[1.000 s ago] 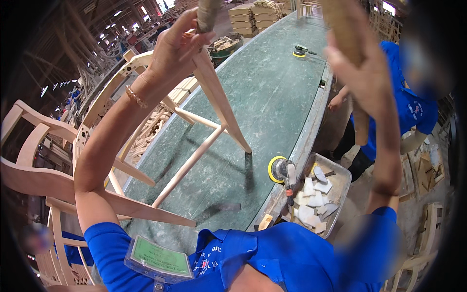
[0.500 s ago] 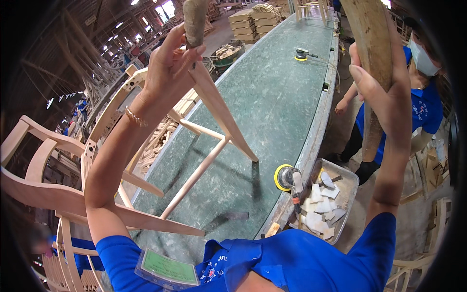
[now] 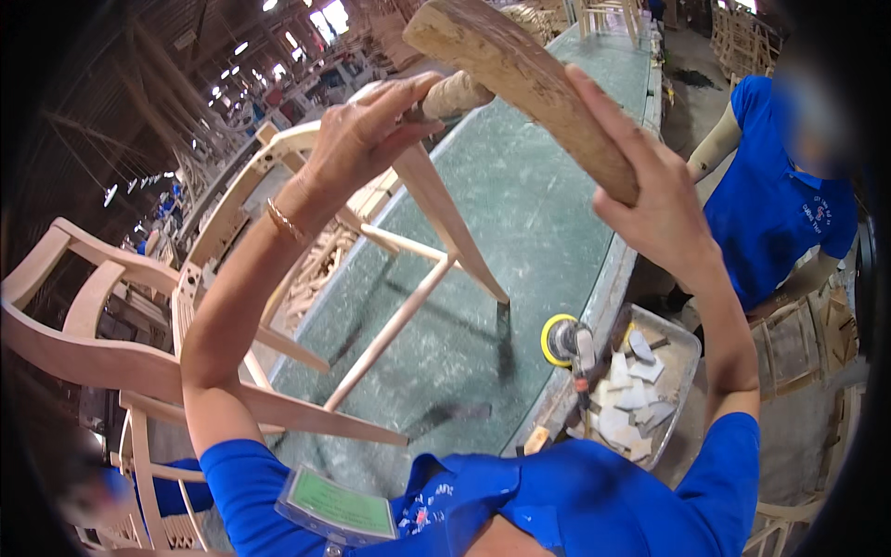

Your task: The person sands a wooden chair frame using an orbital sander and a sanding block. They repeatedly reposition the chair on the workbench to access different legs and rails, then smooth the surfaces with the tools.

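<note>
My left hand (image 3: 362,135) is closed around the base of a tool with a thick, pale, rounded handle (image 3: 459,95); its working end is hidden behind the fingers. My right hand (image 3: 664,200) grips the lower end of a worn, thick wooden club (image 3: 534,79). The club slants up and left across the tip of the handle; whether they touch I cannot tell. Just below my left hand, a leg (image 3: 450,227) of an unfinished wooden chair (image 3: 121,367) runs down to the table. The chair lies tipped over, with a round stretcher (image 3: 394,330) between its legs.
The long green table (image 3: 548,176) stretches ahead. A yellow-rimmed sander (image 3: 561,341) lies at its right edge, beside a tray (image 3: 694,357) of white scraps. A person in a blue shirt (image 3: 775,200) stands on the right. Another pale chair frame (image 3: 608,14) stands at the far end.
My right hand has brought the club from upright on the right to a leftward slant over the handle. The handle now tilts right instead of pointing up. The view has shifted slightly.
</note>
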### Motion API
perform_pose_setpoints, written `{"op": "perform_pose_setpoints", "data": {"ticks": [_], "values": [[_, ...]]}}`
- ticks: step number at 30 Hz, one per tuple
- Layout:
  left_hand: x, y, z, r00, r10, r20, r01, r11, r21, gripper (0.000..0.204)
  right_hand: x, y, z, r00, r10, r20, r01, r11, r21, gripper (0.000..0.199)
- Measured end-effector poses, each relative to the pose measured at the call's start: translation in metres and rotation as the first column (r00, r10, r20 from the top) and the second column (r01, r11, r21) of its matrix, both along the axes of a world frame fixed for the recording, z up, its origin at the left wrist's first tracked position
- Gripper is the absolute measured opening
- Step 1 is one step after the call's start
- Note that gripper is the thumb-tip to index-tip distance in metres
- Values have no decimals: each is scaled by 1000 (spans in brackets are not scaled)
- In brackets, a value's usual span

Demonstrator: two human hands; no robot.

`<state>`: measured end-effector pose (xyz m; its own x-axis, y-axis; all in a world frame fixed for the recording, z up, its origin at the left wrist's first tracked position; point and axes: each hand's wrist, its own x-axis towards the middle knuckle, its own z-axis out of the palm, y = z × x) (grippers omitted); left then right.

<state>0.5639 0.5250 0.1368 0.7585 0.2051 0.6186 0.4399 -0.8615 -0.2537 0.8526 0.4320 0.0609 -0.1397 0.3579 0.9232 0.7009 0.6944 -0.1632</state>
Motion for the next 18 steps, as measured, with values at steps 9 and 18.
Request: {"op": "perform_pose_setpoints", "data": {"ticks": [9,18], "values": [[-14,19,18,845,-6,535,267,872,-411,40,47,-28,15,877,82,-474,-147,984,-100,62],[-11,27,3,891,-15,453,218,890,-401,47,27,-27,5,880,91,-466,-188,968,-167,48]]}}
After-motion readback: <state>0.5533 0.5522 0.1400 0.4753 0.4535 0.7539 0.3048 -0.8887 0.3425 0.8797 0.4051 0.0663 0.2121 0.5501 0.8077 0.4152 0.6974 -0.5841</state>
